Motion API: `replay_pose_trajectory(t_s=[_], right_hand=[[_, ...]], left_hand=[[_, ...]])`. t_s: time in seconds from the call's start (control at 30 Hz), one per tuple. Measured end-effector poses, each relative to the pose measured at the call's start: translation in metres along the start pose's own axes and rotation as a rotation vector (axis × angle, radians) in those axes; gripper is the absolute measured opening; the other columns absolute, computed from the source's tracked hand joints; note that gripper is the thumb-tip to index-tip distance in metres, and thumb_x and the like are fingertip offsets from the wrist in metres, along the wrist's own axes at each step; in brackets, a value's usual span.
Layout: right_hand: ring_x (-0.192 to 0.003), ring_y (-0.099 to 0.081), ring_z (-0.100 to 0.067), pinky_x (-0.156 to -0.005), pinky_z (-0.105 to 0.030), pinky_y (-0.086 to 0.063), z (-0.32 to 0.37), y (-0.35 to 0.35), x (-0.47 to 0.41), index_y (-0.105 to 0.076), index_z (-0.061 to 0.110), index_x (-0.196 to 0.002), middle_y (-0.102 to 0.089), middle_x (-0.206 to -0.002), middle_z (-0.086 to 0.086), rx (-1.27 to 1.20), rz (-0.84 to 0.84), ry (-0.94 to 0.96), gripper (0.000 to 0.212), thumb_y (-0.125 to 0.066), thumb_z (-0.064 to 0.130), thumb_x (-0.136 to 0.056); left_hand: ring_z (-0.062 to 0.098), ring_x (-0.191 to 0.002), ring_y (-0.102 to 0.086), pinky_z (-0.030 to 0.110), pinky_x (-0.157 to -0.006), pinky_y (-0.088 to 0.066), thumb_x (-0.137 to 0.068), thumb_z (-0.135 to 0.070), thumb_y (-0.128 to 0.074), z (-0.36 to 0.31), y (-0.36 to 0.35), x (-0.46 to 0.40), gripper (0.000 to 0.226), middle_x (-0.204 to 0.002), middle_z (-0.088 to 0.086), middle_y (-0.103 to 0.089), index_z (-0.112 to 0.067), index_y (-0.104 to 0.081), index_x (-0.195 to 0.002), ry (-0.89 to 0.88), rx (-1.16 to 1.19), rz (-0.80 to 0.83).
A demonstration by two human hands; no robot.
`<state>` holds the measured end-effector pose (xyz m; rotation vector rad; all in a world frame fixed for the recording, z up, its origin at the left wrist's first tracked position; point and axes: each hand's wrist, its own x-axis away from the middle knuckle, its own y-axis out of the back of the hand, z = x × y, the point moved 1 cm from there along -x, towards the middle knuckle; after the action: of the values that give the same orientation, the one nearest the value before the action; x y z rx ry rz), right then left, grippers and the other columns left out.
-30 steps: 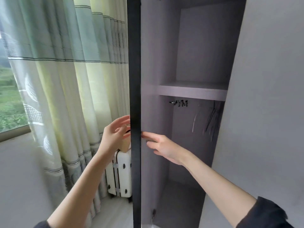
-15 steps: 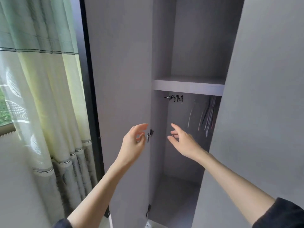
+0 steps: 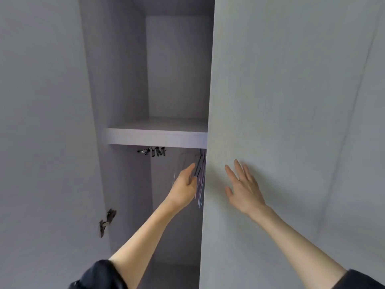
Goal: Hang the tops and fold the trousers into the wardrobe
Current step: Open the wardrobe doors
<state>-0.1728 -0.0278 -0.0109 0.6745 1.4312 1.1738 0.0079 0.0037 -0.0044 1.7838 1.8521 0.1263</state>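
Pretty much all grey here: the plain pale grey laminate wardrobe point(image 3: 125, 80) has a lighter, slightly lilac-grey flat shelf point(image 3: 156, 136). The closed right door panel point(image 3: 291, 101) leans greenish-grey. Thin wire hangers point(image 3: 200, 176) look black, purple and whitish, blurry though. Small dark metal hinge point(image 3: 107, 222), black sleeve cuffs point(image 3: 100, 276).
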Motion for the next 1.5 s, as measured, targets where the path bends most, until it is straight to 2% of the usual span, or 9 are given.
replay_pose_trajectory(t_s=[0.1, 0.2, 0.3, 0.4, 0.67, 1.07, 1.2, 1.37, 1.5], right_hand=[[-0.144, 0.019, -0.027, -0.117, -0.045, -0.006, -0.024, -0.005, -0.021, -0.001, 0.027, -0.151, 0.022, -0.156, -0.004, 0.127, -0.018, 0.043, 0.066, -0.039, 0.027, -0.098], [-0.143, 0.022, -0.027, -0.117, -0.047, -0.003, -0.037, -0.011, -0.026, -0.001, 0.029, -0.151, 0.026, -0.155, -0.003, 0.218, -0.007, 0.121, 0.069, -0.043, 0.026, -0.096], [-0.143, 0.022, -0.024, -0.116, -0.047, -0.002, -0.043, -0.012, -0.024, 0.001, 0.030, -0.150, 0.025, -0.155, 0.001, 0.215, 0.002, 0.128, 0.070, -0.043, 0.028, -0.096], [-0.143, 0.022, -0.022, -0.116, -0.047, -0.001, -0.040, -0.008, -0.014, 0.004, 0.030, -0.150, 0.025, -0.155, 0.003, 0.142, 0.020, 0.111, 0.069, -0.041, 0.030, -0.098], [-0.145, 0.013, -0.011, -0.115, -0.027, -0.013, -0.008, 0.015, 0.073, -0.002, 0.032, -0.150, 0.028, -0.154, 0.008, -0.343, -0.025, 0.016, 0.070, -0.047, 0.027, -0.097], [-0.136, -0.033, -0.006, -0.114, -0.025, -0.025, -0.015, 0.091, 0.224, -0.025, 0.018, -0.148, -0.025, -0.154, 0.006, -0.975, 0.016, -0.259, 0.052, -0.041, 0.007, -0.100], [-0.122, -0.047, -0.001, -0.111, -0.028, -0.034, -0.049, 0.118, 0.262, -0.035, 0.018, -0.144, -0.040, -0.145, 0.011, -0.990, -0.035, -0.328, 0.050, -0.050, 0.009, -0.096], [-0.078, -0.060, 0.012, -0.077, -0.004, -0.043, -0.100, 0.148, 0.308, -0.053, 0.045, -0.116, -0.064, -0.098, 0.022, -0.813, -0.122, -0.378, 0.042, -0.055, 0.009, -0.093], [-0.101, -0.064, -0.007, -0.096, -0.019, -0.043, -0.148, 0.166, 0.330, -0.063, 0.028, -0.120, -0.069, -0.107, 0.010, -0.701, -0.132, -0.424, 0.033, -0.050, 0.009, -0.095]], left_hand=[[-0.017, -0.128, -0.024, -0.005, -0.089, -0.016, -0.100, -0.003, -0.030, -0.019, -0.019, -0.047, 0.053, -0.147, -0.017, -0.025, -0.010, -0.012, -0.150, -0.075, 0.124, 0.026], [0.002, -0.137, -0.028, 0.019, -0.111, -0.024, -0.098, 0.001, -0.032, -0.025, -0.024, -0.076, 0.057, -0.152, -0.009, -0.029, -0.018, -0.017, -0.151, -0.075, 0.253, 0.070], [-0.002, -0.108, -0.058, 0.018, -0.084, -0.052, -0.089, 0.009, -0.033, -0.025, -0.024, -0.082, 0.060, -0.126, -0.010, -0.059, -0.026, -0.046, -0.136, -0.092, 0.297, 0.056], [-0.011, -0.085, -0.061, 0.006, -0.062, -0.046, -0.076, 0.014, -0.026, -0.028, -0.013, -0.075, 0.069, -0.106, -0.014, -0.067, -0.024, -0.056, -0.126, -0.065, 0.277, 0.060], [0.013, -0.103, -0.063, 0.037, -0.093, -0.047, -0.075, 0.015, -0.022, -0.046, -0.002, 0.014, 0.070, -0.115, -0.003, -0.068, -0.022, -0.058, -0.122, -0.056, 0.431, 0.209], [0.019, -0.107, -0.064, 0.034, -0.096, -0.048, -0.082, 0.017, -0.021, -0.118, -0.049, 0.111, 0.066, -0.120, 0.002, -0.066, -0.018, -0.058, -0.123, -0.154, 0.413, 0.493], [0.012, -0.108, -0.064, 0.028, -0.093, -0.051, -0.084, 0.016, -0.020, -0.146, -0.083, 0.133, 0.069, -0.124, -0.004, -0.063, -0.026, -0.057, -0.123, -0.209, 0.394, 0.600], [0.005, -0.113, -0.059, 0.030, -0.097, -0.049, -0.088, 0.013, -0.022, -0.188, -0.155, 0.160, 0.068, -0.135, -0.013, -0.051, -0.036, -0.053, -0.125, -0.285, 0.381, 0.640], [0.004, -0.121, -0.051, 0.029, -0.104, -0.042, -0.091, 0.011, -0.023, -0.214, -0.216, 0.175, 0.068, -0.142, -0.014, -0.040, -0.043, -0.048, -0.126, -0.313, 0.370, 0.602]])
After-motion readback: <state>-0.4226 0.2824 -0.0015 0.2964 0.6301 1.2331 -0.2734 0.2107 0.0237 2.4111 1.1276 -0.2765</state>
